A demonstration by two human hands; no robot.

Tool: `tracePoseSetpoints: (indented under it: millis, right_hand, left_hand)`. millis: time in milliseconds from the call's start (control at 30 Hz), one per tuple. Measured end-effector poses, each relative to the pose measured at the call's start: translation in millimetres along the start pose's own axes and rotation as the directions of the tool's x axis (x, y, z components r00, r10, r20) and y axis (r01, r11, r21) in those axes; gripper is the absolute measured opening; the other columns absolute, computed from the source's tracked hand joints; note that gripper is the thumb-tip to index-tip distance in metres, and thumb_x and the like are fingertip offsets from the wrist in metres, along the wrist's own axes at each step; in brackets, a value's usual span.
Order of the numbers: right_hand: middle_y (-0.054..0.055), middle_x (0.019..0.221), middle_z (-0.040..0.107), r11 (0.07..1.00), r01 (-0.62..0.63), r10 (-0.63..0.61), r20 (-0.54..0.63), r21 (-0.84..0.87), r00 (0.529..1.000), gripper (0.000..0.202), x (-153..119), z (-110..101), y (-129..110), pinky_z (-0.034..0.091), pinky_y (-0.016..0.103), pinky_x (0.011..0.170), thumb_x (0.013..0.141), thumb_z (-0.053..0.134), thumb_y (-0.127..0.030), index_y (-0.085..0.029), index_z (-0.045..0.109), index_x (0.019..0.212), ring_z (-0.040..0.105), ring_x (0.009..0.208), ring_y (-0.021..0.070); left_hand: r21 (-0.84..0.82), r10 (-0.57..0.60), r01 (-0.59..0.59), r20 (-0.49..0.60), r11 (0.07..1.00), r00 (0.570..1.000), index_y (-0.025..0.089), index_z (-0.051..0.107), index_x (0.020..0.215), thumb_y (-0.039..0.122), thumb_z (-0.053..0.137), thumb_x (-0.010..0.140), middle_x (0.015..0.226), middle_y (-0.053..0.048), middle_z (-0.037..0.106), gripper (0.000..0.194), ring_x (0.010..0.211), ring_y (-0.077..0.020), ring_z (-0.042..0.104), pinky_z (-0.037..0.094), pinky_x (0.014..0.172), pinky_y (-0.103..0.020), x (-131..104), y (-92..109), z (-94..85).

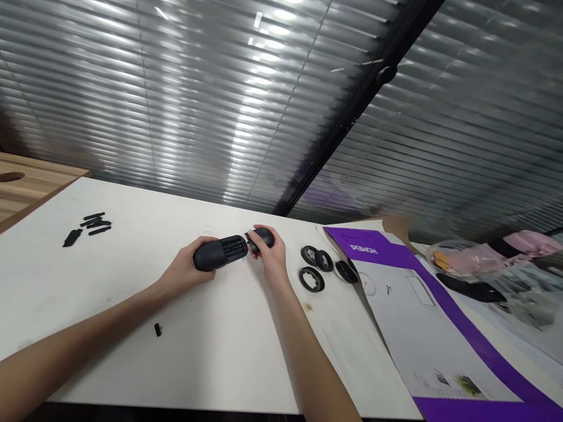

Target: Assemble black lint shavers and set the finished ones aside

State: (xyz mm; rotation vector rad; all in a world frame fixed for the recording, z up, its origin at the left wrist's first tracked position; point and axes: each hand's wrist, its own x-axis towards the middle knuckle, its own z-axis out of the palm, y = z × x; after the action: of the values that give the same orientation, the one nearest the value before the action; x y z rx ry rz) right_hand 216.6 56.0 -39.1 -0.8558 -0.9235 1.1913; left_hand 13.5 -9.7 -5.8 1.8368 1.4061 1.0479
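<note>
My left hand (187,266) is closed around a black round-ended housing (210,255), whose slotted inner part faces up at its right end. In my right hand (273,258), closed with the thumb on top, is a black rounded end piece (264,237). The two black parts point at each other end to end above the white table; whether they touch I cannot tell. On the table near my left forearm lies a small black cylinder (158,330). To the right of my right hand are several black rings (312,279), some with toothed inner edges.
Several thin black strips (99,222) lie at the far left of the white table (132,264). A purple and white box panel (404,316) covers the right side, with a pink plastic-wrapped item (505,252) beyond it. Metal blinds (176,105) stand behind the table.
</note>
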Motion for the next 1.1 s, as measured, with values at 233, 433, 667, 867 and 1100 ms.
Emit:
tracePoseSetpoints:
  millis: [233,433,667,867,1100]
  right_hand:
    - [-0.003,0.07,0.062,1.0,0.008,-0.008,0.004,-0.002,1.0,0.046,-0.8,1.2,-1.0,0.041,0.024,0.044,0.064,0.09,-0.046,-0.02,0.068,0.094,0.057,0.053,0.012]
    - [-0.003,0.072,0.063,1.0,0.02,-0.02,0.002,0.0,1.0,0.047,-2.4,3.7,-2.4,0.04,0.024,0.043,0.063,0.09,-0.046,-0.02,0.067,0.094,0.055,0.052,0.0111]
    - [-0.004,0.069,0.061,0.999,0.049,-0.049,0.023,-0.023,0.999,0.042,-6.6,3.2,-5.2,0.041,0.025,0.045,0.065,0.087,-0.042,-0.021,0.068,0.096,0.053,0.052,0.0119]
    - [-0.007,0.065,0.053,0.999,0.038,-0.037,0.192,0.0,0.981,0.05,-12.0,-2.2,-7.6,0.037,0.024,0.044,0.069,0.077,-0.031,-0.023,0.073,0.118,0.045,0.049,0.0096]
    - [-0.004,0.067,0.053,0.999,0.04,-0.039,0.229,0.001,0.973,0.04,-13.7,-1.2,-7.4,0.034,0.022,0.041,0.072,0.078,-0.038,-0.023,0.079,0.11,0.045,0.05,0.0094]
  left_hand:
    - [-0.003,-0.005,0.005,-0.003,1.0,1.0,0.024,0.066,0.117,0.016,0.064,0.064,0.109,-0.002,0.072,0.054,0.098,-0.0251,0.067,0.056,0.082,-0.034,-0.4,1.6,-0.5]
    - [0.013,-0.005,0.004,0.006,1.0,1.0,0.024,0.066,0.118,0.016,0.065,0.064,0.108,-0.002,0.071,0.054,0.097,-0.0242,0.067,0.055,0.082,-0.033,-0.4,0.7,-1.1]
    - [0.01,0.0,0.0,0.009,1.0,1.0,0.024,0.066,0.119,0.017,0.065,0.065,0.111,-0.003,0.071,0.054,0.1,-0.0258,0.066,0.056,0.081,-0.034,-0.9,0.2,-1.1]
    - [0.008,-0.011,0.011,-0.004,1.0,1.0,0.025,0.065,0.118,0.018,0.066,0.067,0.107,-0.002,0.071,0.052,0.094,-0.0244,0.068,0.056,0.076,-0.033,-0.8,-0.4,-0.5]
    - [0.005,-0.012,0.012,-0.023,1.0,1.0,0.025,0.065,0.118,0.018,0.066,0.068,0.106,-0.001,0.071,0.05,0.094,-0.0228,0.067,0.055,0.077,-0.032,-0.3,-1.1,-0.7]
